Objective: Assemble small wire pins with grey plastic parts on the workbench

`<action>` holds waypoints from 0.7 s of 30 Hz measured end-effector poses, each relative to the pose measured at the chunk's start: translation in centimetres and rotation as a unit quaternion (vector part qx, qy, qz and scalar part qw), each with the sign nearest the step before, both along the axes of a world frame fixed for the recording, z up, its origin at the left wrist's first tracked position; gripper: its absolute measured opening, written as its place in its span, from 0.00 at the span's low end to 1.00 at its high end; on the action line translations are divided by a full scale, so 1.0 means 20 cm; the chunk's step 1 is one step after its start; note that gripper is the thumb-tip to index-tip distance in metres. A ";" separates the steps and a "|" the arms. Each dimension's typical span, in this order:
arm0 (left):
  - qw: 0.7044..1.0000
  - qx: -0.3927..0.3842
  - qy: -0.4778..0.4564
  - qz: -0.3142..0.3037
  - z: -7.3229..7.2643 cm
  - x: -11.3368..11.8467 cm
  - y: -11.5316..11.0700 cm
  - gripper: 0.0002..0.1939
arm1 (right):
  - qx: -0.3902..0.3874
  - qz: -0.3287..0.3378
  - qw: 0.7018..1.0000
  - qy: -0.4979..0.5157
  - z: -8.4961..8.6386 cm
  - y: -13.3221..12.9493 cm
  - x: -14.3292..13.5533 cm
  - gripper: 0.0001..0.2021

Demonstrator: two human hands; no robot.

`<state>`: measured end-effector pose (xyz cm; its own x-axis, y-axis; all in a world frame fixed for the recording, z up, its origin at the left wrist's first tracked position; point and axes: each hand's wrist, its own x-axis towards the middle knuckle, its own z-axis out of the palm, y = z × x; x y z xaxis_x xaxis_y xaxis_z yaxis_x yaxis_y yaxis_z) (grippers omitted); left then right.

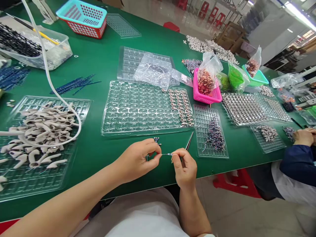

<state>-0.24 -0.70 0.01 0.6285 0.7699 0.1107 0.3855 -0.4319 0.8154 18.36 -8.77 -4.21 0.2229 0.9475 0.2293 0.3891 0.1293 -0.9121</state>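
At the near edge of the bench (108, 148), both hands meet over a slender wired piece (168, 154), and it is delicate stuff! The left hand (142, 156) has its thumb and fingertips pinched together on the thin strand at the piece's 9 o'clock end; the right hand (185, 164) has its grip clamped on the 3 o'clock end, the little thing stretched straight between them. Look at the tweezers (189, 141), poking out toward 1 o'clock from behind the right hand; whether those fingers hold them, one cannot tell. Just past the left fingers, at 12 o'clock, sits a tiny cluster of dark bits (156, 141).

Out at 11 o'clock from the hands, here's the big clear compartment tray (138, 108), its 3 o'clock side packed with round coppery parts (181, 103). Over at 2 o'clock, a narrower tray (201, 131) carries a heap of thin wired pieces (215, 135). Beyond it, at 1 o'clock, the pink basket (209, 98) bears a clear bag of coppery parts (206, 80). Swing round to 9 o'clock: a wide tray (56, 177) piled with pale curved shells (46, 126), a white tube (46, 70) looping over them! Dark blue strands (75, 85) lie at 10 o'clock, and far off at 3 o'clock rests a co-worker's hand (303, 136).
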 end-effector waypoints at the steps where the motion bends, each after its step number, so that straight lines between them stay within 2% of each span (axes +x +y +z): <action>1: 1.000 -0.014 0.004 0.008 0.00 0.00 0.00 0.08 | 0.001 -0.010 1.000 0.006 0.00 0.00 0.00 0.07; 3: 0.997 -0.072 0.005 0.034 0.01 -0.01 0.01 0.09 | 0.004 -0.039 0.999 0.023 -0.01 0.00 0.00 0.08; 5: 0.985 -0.164 -0.011 0.043 0.01 -0.03 0.02 0.10 | 0.008 -0.064 0.997 0.038 -0.02 0.00 0.00 0.07; 8: 0.951 -0.302 -0.062 0.007 0.01 -0.04 0.03 0.16 | 0.018 -0.080 0.995 0.054 -0.02 0.00 0.00 0.06; 10: 0.933 -0.348 -0.096 -0.012 0.00 -0.04 0.02 0.17 | 0.028 -0.086 0.994 0.061 -0.02 0.00 0.00 0.05; 15: 0.919 -0.357 -0.161 -0.040 -0.05 0.03 -0.03 0.16 | 0.046 -0.078 0.995 0.041 -0.02 -0.02 -0.01 0.04; 21: 0.916 -0.356 -0.183 -0.024 -0.05 0.05 -0.05 0.17 | 0.060 -0.058 0.997 -0.003 -0.02 -0.02 -0.01 0.04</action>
